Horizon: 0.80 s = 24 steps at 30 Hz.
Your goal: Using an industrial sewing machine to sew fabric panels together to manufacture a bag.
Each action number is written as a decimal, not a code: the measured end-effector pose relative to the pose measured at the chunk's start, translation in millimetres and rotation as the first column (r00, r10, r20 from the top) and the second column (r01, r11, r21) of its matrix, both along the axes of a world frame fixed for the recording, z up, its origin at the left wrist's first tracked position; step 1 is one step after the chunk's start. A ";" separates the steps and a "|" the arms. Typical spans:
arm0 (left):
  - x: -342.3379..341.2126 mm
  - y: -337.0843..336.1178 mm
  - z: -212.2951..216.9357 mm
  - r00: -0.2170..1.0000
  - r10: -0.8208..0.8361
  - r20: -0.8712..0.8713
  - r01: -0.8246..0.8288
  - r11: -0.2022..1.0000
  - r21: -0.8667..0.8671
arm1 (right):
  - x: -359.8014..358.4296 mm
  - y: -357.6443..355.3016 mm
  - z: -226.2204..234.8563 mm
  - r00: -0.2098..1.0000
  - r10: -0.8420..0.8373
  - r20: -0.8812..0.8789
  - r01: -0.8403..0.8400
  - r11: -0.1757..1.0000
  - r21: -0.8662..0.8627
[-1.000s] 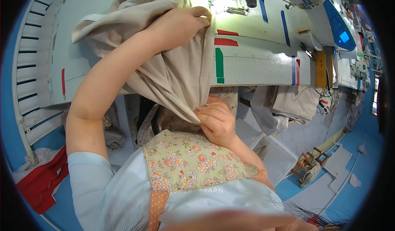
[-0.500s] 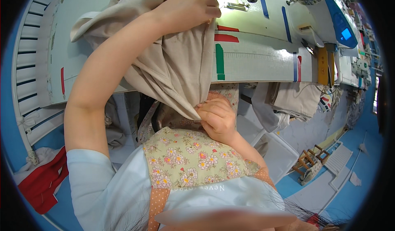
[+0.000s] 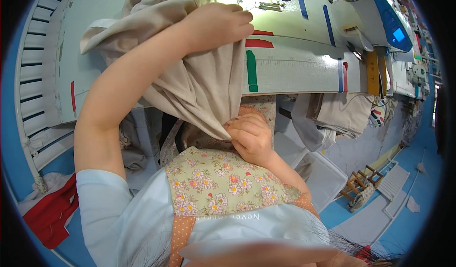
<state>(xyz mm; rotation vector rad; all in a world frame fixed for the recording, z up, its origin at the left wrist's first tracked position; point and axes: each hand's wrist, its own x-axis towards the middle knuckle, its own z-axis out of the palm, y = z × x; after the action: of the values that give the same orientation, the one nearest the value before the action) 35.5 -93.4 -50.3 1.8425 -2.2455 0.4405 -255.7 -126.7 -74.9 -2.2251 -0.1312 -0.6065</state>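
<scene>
The beige cloth [image 3: 199, 77] hangs over the near edge of the sewing table [image 3: 294, 67], bunched on the tabletop above and drawn down into a narrow tail below the edge. The left hand [image 3: 216, 24] lies on top of the cloth up on the table, fingers curled and closed over a fold of it — knuckles toward the sewing machine [image 3: 351, 0], which stands just beyond and to the right of that hand. The right hand [image 3: 251, 136] is below the table edge, close to the person's body, its fingers pinched shut on the lower tip of the same cloth, so the fabric runs taut between the two hands.

Just right of the left hand, strips of red, green and blue tape [image 3: 251, 69] mark the tabletop. Under the right hand lies the person's floral apron [image 3: 223, 186], worn over a pale blue shirt. To the right of the right hand, more beige fabric pieces [image 3: 342, 115] hang beneath the table; farther right and lower, a small wooden frame [image 3: 363, 188] sits on the blue floor. Left of the left forearm a white slatted rack [image 3: 33, 67] stands beside the table — at its foot, well left of the right hand, lies a heap of red cloth [image 3: 47, 214] with some white cloth beside it. Whether that heap sits in a bin cannot be told.
</scene>
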 end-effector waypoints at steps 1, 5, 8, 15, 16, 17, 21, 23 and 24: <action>-5.9 5.0 -1.7 1.000 0.002 -0.006 -0.002 0.999 -0.054 | -0.2 -0.6 1.4 1.000 0.000 -0.005 0.000 1.000 -0.012; -21.4 13.8 -11.6 0.999 0.007 -0.050 -0.017 0.980 -0.199 | -2.4 -1.0 0.9 1.000 0.014 0.006 -0.014 1.000 -0.005; -26.0 17.7 -11.6 0.996 0.032 -0.080 -0.049 0.974 -0.221 | -2.7 -1.1 2.7 1.000 0.021 0.006 -0.021 1.000 -0.006; -27.6 24.0 -10.7 0.986 0.040 -0.163 -0.063 0.988 -0.139 | -2.4 -2.5 1.5 1.000 0.028 0.004 -0.028 1.000 0.007; -29.1 25.9 -10.6 0.986 0.038 -0.163 -0.061 0.988 -0.140 | -2.4 -2.8 1.1 1.000 0.025 0.003 -0.025 1.000 0.010; -31.3 28.1 -10.3 0.976 0.073 -0.203 -0.095 0.990 -0.103 | -2.4 -3.5 1.1 1.000 0.024 0.003 -0.024 1.000 0.009; -46.0 35.7 -9.4 0.940 0.120 -0.318 -0.169 0.977 -0.129 | -2.7 -6.3 0.1 1.000 0.018 -0.018 -0.018 1.000 0.005; -51.0 37.8 -8.1 0.931 0.139 -0.339 -0.188 0.975 -0.118 | -1.8 -8.8 -1.2 1.000 0.025 -0.011 -0.025 1.000 0.002; -53.0 38.4 -7.8 0.920 0.153 -0.360 -0.204 0.973 -0.107 | -2.6 -10.3 -2.6 1.000 0.029 -0.003 -0.029 1.000 -0.004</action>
<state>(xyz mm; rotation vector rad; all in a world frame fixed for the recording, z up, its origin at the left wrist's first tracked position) -17.6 -55.0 -58.1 1.8867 -1.7762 0.2663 -258.2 -137.1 -77.6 -2.2244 -0.1631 -0.5879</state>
